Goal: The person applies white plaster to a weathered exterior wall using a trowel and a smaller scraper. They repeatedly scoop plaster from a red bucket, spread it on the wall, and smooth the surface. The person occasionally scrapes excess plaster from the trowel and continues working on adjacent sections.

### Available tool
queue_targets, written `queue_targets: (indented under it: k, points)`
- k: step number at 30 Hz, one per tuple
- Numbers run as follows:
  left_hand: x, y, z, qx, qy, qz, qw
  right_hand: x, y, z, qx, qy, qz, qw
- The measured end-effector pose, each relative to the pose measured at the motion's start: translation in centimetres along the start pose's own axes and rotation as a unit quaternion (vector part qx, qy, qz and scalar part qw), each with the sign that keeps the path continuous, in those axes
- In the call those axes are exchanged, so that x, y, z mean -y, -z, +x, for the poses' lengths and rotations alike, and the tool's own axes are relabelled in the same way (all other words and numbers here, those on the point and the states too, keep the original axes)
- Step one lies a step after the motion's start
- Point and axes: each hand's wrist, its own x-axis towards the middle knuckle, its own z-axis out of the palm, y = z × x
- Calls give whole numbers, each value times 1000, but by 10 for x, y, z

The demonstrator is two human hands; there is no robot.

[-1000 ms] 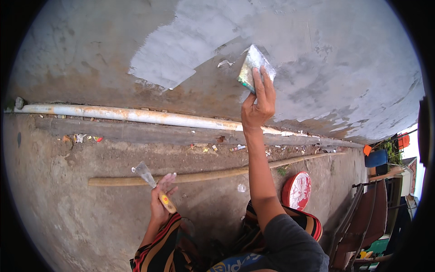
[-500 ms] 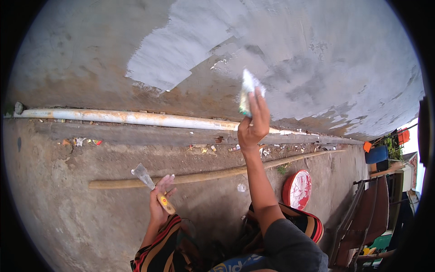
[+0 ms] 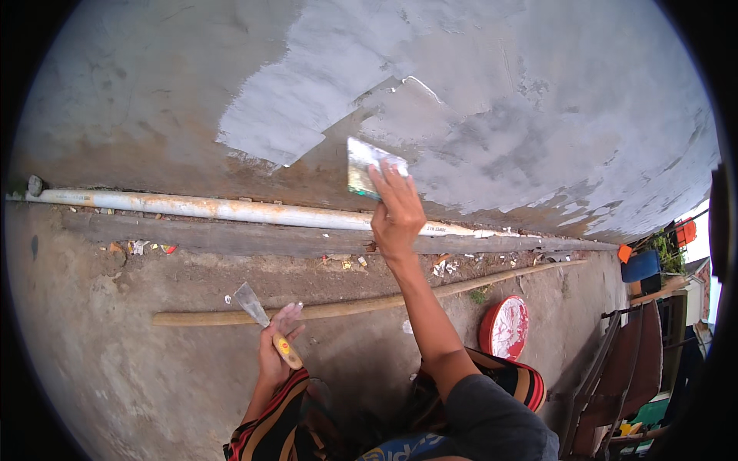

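We judge spreading the pale coat in hand: right hand, nearly closed, grips a flat plate just ahead, by the wall (contact unclear); left hand, half-open, holds a scraper. Next: level stroke needed.

Wall free left of right grip, pipe below

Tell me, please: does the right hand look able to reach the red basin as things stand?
Probably yes: the red basin is on the ground to the right, and nothing visible blocks the right hand. But that hand holds a flat plate, so gripping the basin looks harder.
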Motion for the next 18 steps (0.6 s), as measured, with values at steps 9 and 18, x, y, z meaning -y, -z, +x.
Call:
queue_targets:
  k: [9,18]
  points:
    - [1,-4,1,5,15,17,1000,-5,62,95,-114,18,-12,993]
    - [4,1,2,-6,6,5,1000,-2,9,37,-39,44,-72,996]
